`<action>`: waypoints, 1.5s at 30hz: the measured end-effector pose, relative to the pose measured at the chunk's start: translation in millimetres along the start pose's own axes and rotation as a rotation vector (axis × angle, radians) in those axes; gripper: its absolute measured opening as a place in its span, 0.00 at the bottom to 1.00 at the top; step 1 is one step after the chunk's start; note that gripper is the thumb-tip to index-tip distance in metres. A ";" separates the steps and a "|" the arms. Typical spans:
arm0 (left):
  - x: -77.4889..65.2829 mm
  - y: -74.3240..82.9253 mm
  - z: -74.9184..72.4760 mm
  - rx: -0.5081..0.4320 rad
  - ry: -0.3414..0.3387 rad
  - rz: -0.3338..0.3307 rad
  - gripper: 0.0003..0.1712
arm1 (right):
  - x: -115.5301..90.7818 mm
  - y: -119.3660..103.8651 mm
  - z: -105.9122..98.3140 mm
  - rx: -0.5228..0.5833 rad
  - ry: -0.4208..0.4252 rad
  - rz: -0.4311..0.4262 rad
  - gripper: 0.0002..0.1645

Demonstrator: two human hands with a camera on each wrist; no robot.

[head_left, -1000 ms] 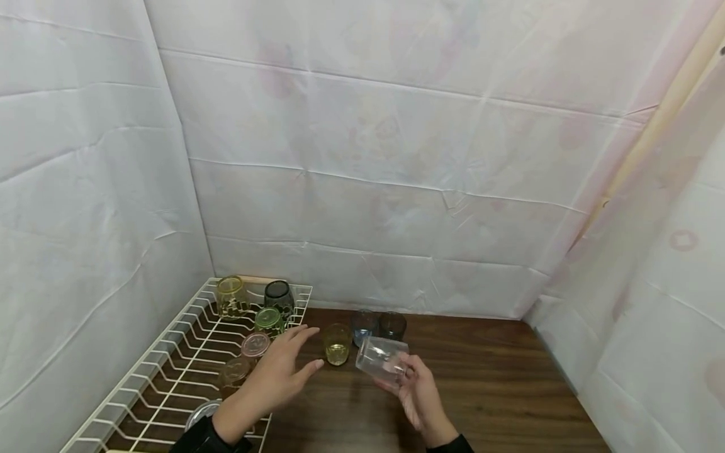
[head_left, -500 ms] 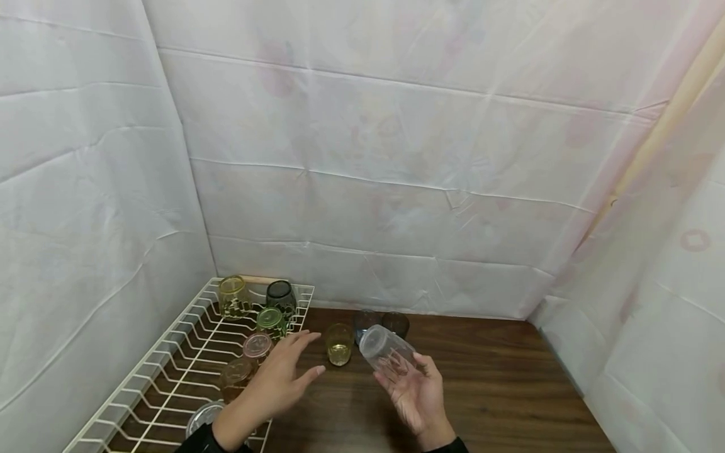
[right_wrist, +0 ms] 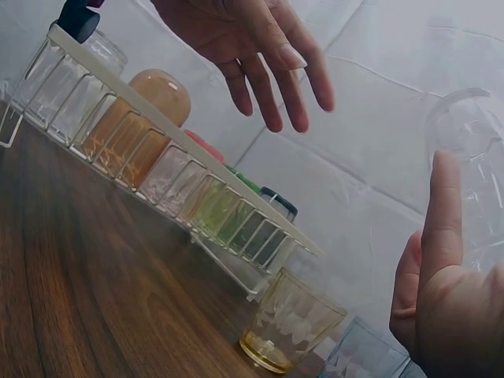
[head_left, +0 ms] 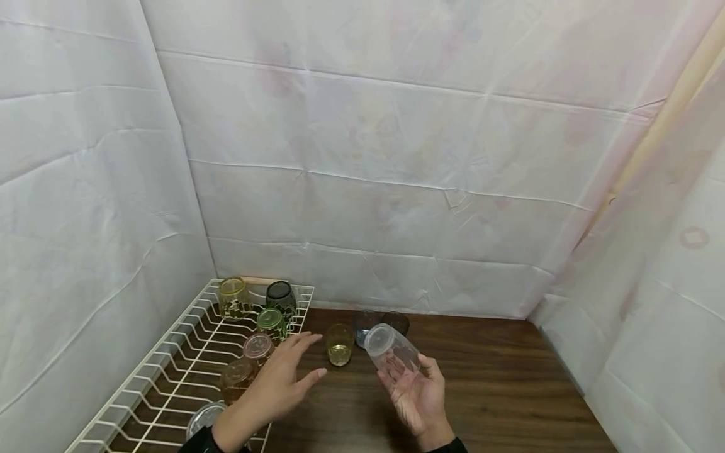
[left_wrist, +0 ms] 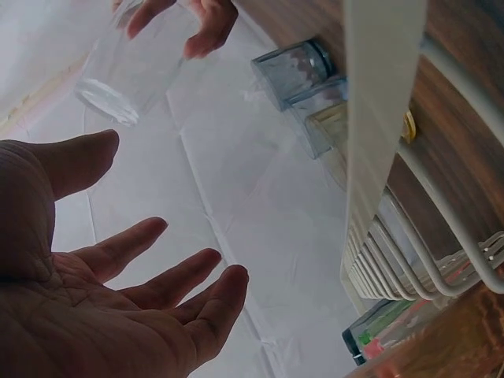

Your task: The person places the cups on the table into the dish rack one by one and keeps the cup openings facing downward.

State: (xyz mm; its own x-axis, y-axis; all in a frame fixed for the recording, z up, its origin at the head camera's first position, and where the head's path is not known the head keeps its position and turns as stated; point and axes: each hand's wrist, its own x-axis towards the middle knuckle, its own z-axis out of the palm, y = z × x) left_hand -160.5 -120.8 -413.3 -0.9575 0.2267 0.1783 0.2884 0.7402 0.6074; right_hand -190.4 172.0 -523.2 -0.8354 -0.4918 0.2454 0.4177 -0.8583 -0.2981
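Note:
My right hand [head_left: 420,402] grips a clear drinking glass [head_left: 394,353] above the table, thumb on one side and fingers round the other. The glass is tilted, with its round end up and to the left; its thick base [left_wrist: 109,102] shows in the left wrist view. My left hand [head_left: 276,380] is held over the right edge of the rack, fingers spread and thumb apart, holding nothing. Between the hands, farther back, a yellow glass [head_left: 338,346] stands upright on the table. Behind the clear glass are a blue glass [head_left: 365,324] and a dark glass [head_left: 398,322], both partly hidden.
A white wire dish rack [head_left: 195,363] runs along the left. It bears upturned glasses: yellow [head_left: 233,297], dark grey [head_left: 281,297], green [head_left: 270,321], pink [head_left: 258,347], amber [head_left: 236,377] and clear [head_left: 205,418]. White sheeting [head_left: 362,220] encloses the brown wooden table [head_left: 498,384].
The clear glass has turned in my right hand, from lying nearly sideways to its round end tipped up toward the head camera. My left hand has hardly moved.

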 end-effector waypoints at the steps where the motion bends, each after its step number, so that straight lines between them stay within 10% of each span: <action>1: -0.1 0.8 -0.2 -0.002 -0.003 -0.001 0.34 | 0.2 0.1 0.0 0.010 -0.009 0.001 0.32; 28: -1.9 5.4 0.9 0.001 0.011 0.028 0.35 | 1.2 4.7 0.2 0.047 -0.067 0.012 0.31; 45: 20.4 55.8 26.3 -0.145 -0.043 0.258 0.50 | 4.3 23.6 15.3 0.001 -0.067 0.038 0.34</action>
State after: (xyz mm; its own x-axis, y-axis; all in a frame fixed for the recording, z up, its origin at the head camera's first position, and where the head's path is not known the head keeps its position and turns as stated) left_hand -163.9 -58.2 -396.1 -0.8508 0.4243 0.3100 0.5151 0.5573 0.6512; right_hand -178.7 147.4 -515.0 -0.7932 -0.5325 0.2954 0.4489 -0.8391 -0.3072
